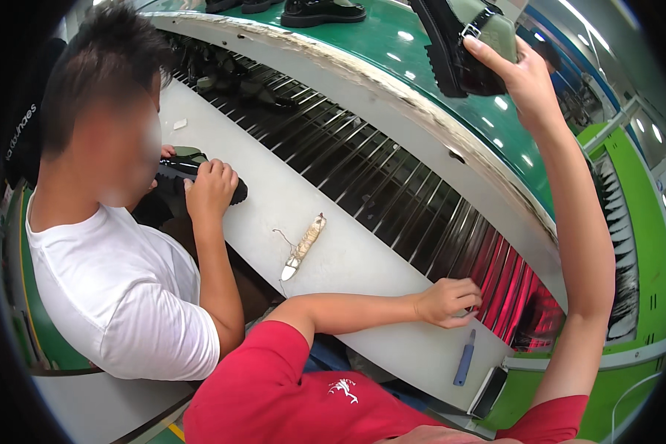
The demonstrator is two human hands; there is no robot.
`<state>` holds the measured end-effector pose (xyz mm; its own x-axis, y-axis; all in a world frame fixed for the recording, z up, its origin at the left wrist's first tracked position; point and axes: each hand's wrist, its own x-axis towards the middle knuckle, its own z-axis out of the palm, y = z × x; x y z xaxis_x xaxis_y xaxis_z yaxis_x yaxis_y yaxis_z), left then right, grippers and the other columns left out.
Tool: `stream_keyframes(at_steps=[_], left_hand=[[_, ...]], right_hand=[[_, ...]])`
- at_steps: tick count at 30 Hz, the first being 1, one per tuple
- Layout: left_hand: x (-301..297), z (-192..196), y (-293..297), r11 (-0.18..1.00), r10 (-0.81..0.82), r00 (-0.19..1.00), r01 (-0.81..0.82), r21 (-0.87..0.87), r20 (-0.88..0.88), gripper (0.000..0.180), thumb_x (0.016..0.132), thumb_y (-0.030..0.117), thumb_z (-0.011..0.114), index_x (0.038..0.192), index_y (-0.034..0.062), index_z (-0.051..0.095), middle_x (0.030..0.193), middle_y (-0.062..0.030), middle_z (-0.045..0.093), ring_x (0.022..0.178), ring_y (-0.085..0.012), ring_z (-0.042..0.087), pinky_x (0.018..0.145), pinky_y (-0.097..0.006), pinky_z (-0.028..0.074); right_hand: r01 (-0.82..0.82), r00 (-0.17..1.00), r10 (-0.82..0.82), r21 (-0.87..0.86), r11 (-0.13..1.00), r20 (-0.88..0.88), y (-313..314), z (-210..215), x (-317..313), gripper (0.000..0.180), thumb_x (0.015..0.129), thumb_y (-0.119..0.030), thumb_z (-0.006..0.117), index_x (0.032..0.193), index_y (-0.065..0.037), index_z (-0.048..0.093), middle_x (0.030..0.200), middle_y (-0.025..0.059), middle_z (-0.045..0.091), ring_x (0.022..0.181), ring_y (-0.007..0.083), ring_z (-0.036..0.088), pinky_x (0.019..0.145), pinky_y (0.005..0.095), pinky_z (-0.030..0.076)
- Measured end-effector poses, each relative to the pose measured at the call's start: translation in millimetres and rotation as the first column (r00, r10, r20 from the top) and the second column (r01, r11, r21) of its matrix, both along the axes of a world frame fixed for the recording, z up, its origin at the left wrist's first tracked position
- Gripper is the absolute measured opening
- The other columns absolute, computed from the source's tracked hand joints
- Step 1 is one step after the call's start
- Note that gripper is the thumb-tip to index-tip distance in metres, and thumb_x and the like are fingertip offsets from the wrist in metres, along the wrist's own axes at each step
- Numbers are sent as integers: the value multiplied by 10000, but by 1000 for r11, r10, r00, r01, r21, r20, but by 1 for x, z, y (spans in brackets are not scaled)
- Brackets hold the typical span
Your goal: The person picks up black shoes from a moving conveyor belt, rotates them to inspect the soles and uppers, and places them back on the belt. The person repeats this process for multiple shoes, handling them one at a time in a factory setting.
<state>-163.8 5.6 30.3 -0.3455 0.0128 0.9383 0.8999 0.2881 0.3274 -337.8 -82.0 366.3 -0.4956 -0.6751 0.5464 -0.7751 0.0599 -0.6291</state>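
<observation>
My right hand [524,74] is raised high and grips a chunky black-soled sandal with olive straps [466,41] above the green conveyor belt [392,44]. My left hand [449,300] is loosely curled, holding nothing, and rests on the edge of the white work ledge [333,244] beside the metal roller rack lit red underneath [510,288]. I wear a red shirt.
A co-worker in a white shirt sits at my left, hands on another black sandal [200,177]. A wrapped-handle tool [303,246] and a blue tool [464,359] lie on the ledge. More sandals [322,11] ride the green belt; others sit on the lower rack [251,85].
</observation>
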Motion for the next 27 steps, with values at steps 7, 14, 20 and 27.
stream_keyframes(at_steps=[7, 14, 20, 27], left_hand=[[-29, -53, 7, 987, 61, 950, -13, -158, 305, 294, 897, 126, 779, 1158, 64, 660, 1027, -98, 608, 939, -318, 697, 697, -453, 596], [-37, -66, 14, 977, 100, 906, -12, -213, 411, 352, 861, 136, 780, 1175, 46, 648, 1124, -124, 604, 1037, -322, 694, 757, -468, 601], [-39, -72, 18, 960, 92, 885, 42, -276, 456, 330, 880, 152, 760, 1167, 45, 637, 1134, -142, 607, 1019, -338, 710, 740, -492, 586], [-40, -73, 20, 964, 114, 892, 8, -266, 438, 320, 870, 151, 763, 1151, 48, 652, 1108, -146, 619, 943, -349, 735, 713, -490, 591]], right_hand=[[5, 999, -6, -26, 1000, -44, -117, 7, -75, 675, 903, -460, 944, 1331, 13, 722, 1175, 75, 782, 1055, 136, 726, 999, 306, 554], [231, 957, -205, 109, 967, -206, -194, -13, -78, 898, 870, -592, 925, 1416, 74, 670, 1228, 143, 779, 1157, 162, 722, 1070, 354, 539], [87, 979, -28, 291, 953, -200, -206, -14, -94, 1062, 813, -714, 897, 1535, 12, 616, 1351, 183, 735, 1273, 250, 701, 1135, 369, 490], [5, 986, 21, 156, 988, -168, -204, -21, -87, 959, 875, -614, 889, 1544, 10, 601, 1420, 193, 704, 1347, 263, 658, 1169, 413, 493]])
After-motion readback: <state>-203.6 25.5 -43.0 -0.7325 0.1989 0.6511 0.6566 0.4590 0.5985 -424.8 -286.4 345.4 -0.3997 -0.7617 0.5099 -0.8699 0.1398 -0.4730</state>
